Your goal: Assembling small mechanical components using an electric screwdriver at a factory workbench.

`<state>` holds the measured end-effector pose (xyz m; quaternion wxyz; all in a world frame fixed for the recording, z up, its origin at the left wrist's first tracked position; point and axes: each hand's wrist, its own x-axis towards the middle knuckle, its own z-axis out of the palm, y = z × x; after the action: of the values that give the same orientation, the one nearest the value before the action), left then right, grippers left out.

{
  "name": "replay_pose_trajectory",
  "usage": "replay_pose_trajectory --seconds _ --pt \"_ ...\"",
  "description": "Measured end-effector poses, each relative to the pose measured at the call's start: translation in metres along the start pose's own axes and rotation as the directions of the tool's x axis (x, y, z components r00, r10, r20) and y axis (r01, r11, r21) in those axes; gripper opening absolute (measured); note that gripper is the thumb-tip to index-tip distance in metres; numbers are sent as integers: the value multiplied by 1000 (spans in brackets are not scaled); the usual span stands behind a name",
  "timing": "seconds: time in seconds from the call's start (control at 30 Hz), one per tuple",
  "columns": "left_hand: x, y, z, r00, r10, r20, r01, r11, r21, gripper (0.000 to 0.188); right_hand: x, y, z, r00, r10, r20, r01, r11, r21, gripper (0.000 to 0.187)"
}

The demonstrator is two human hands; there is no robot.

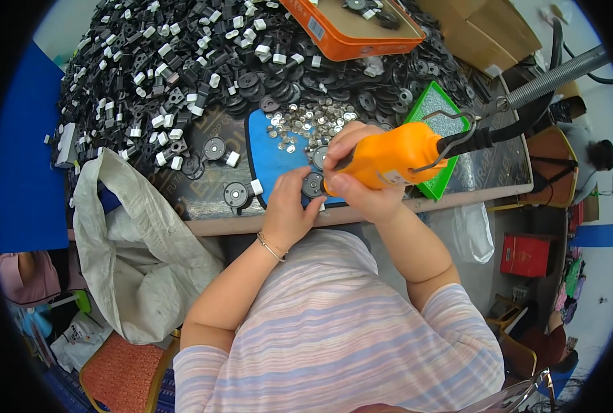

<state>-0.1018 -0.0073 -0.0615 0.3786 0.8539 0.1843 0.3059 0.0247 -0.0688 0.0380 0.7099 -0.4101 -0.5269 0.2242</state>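
My right hand point(372, 196) is wrapped round an orange electric screwdriver point(392, 153), which hangs from a wire hook and spring. Its tip points down toward the mat near my left fingers; the very end is hidden by my hand. Between the thumb and fingers of my left hand point(286, 212) is a round black plastic disc part point(312, 184), held at the near edge of a blue mat point(268, 162). A second round disc part point(321, 157) lies just beyond it. Small round metal caps point(310, 120) are scattered over the mat's far end.
A huge heap of black parts with white pieces point(175, 76) covers the table's far side. Right of the screwdriver stands a green tray point(449, 172) of tiny metal pieces. An orange box point(361, 48) sits on the heap. A white sack point(141, 213) hangs at the front left edge.
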Motion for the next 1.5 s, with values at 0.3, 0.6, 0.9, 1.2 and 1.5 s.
replay_pose_trajectory --seconds 0.3,0.6,0.9,1.2,1.5 --pt "-1 -2 -1 999 -21 40 21 1000 -9 51 -4 1 0 997 65 30 -66 997 38 27" --pt "0 -2 0 1000 -15 24 15 1000 -4 49 -6 12 -2 995 72 75 -69 997 -46 37" --pt "1 5 -2 998 -60 3 60 998 -18 46 17 -13 -29 985 -21 169 -8 986 168 31" --pt "26 23 2 992 106 -64 -84 955 286 58 -12 -33 -85 918 -1 -397 93 972 214 31" --pt "-11 6 -64 969 -178 -172 245 786 568 90 -31 -47 -125 898 -100 -428 153 984 90 29"
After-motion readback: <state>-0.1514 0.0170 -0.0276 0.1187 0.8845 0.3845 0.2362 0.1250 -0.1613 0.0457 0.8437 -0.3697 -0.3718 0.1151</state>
